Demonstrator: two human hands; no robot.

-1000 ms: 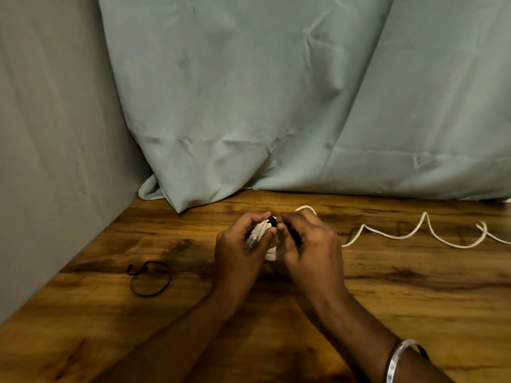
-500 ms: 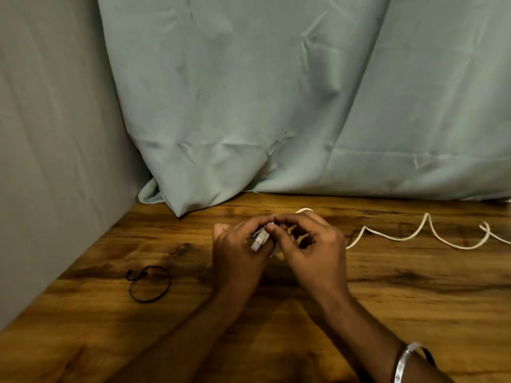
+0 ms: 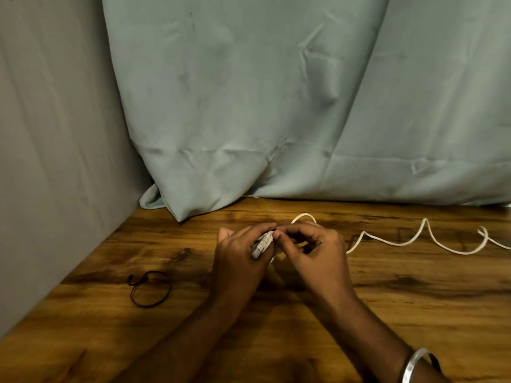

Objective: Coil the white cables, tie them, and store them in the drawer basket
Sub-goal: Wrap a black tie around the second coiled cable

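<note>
Both hands, left (image 3: 237,261) and right (image 3: 312,252), pinch the white cable (image 3: 431,239) mid-tabletop (image 3: 387,313), its slack trailing toward three o'clock, curtain (image 3: 276,106) edging twelve.

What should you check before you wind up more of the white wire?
1. Plug end held: ok. The left hand grips the plug.
2. Right hand on the cable: cannot tell; its curled fingers touch the plug, but any hold is hidden.
3. Loose cable free to pull in: ok for the part in view; it lies in waves on the table with nothing on it.
4. No knots: cannot tell; it crosses itself near the right edge.
5. Tie ready: ok. A black band lies left of the hands.
6. Drawer basket: cannot tell; not in view.
</note>
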